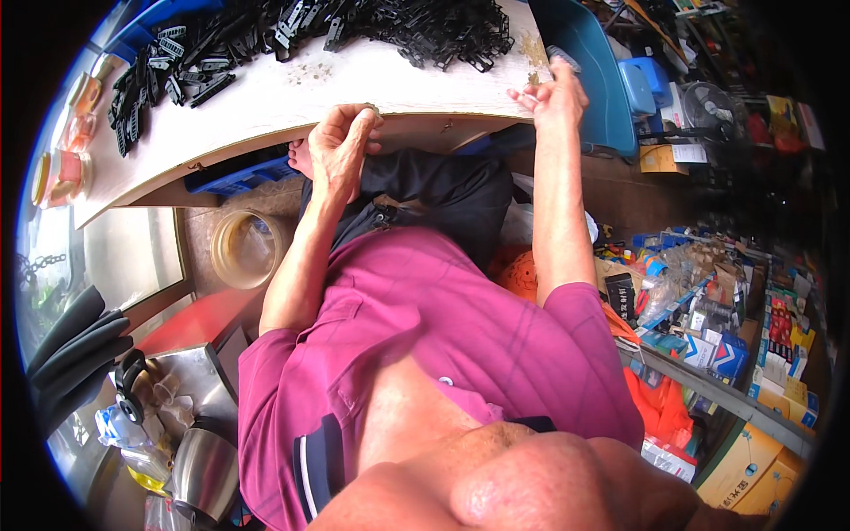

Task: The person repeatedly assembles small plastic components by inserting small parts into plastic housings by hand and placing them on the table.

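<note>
Black plastic pieces (452,34), slim and slotted, are lying in a thick tangled heap along the far side of the pale table (266,97), with a looser scatter of them spreading toward the table's left end. The person's left hand (340,142) is hovering at the table's near edge, its fingers curling in and its thumb pressing toward the forefinger; whether something small is being pinched there, I cannot tell. The right hand (560,97) is reaching to the table's right corner, its fingers partly bent and some of them standing apart; a small see-through thing (565,58) is showing by its fingertips, and I cannot tell whether the hand is gripping it. Just beyond that corner, a teal bin (609,84) is standing against the table's right side, with a light-blue container (639,87) sitting farther right. Lidded jars (64,177) are lining the table's left end. Below the table, a blue crate (243,180) is showing under the front edge, and a round translucent tub (248,250) is standing on the floor nearer the person, who is wearing a magenta shirt (460,283) and sitting close against the table's near side.
</note>
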The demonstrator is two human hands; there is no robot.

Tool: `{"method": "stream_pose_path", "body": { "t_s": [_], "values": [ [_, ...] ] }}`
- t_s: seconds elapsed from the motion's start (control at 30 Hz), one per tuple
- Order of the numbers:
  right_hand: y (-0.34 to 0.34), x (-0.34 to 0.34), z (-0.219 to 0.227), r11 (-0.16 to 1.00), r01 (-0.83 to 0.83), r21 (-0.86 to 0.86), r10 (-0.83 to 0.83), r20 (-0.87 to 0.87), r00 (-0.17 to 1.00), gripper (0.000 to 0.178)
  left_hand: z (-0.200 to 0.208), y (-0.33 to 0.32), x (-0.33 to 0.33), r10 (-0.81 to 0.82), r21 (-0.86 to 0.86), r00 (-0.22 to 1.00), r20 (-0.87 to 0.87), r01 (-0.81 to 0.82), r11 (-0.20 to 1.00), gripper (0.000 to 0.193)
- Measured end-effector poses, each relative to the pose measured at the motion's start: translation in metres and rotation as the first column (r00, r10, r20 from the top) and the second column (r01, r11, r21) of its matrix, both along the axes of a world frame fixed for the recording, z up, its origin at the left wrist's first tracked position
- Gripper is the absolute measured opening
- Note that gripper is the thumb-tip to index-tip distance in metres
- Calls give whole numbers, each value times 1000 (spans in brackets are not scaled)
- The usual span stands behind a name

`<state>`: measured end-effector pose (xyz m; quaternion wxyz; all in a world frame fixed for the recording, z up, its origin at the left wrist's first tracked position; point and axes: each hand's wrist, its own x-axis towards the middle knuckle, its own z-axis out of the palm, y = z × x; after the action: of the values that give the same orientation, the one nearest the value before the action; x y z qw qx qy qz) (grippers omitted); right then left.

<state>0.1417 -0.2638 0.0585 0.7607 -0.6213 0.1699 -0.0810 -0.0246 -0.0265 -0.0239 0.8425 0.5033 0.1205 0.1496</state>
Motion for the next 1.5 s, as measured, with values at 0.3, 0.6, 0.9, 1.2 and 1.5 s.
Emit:
{"method": "stream_pose_path", "body": {
  "t_s": [0.3,0.6,0.9,1.2,1.5],
  "values": [
    [26,15,-28,840,-423,-341,346,-265,900,19,-4,-3,2,-28,76,999,-30,31,997,19],
    [30,18,-35,795,-417,-440,324,-273,906,17,-7,-7,5,-44,132,998,-55,51,990,17],
    [22,9,-35,862,-378,-339,335,-179,925,19,7,-17,12,-98,129,994,-42,103,986,15],
    [16,1,-35,853,-514,-91,503,-115,856,11,17,-25,33,-100,311,993,67,75,947,20],
    [52,-45,-38,595,-784,178,797,-4,604,19,15,-19,68,-160,601,967,198,9,800,37]
  ]
}}
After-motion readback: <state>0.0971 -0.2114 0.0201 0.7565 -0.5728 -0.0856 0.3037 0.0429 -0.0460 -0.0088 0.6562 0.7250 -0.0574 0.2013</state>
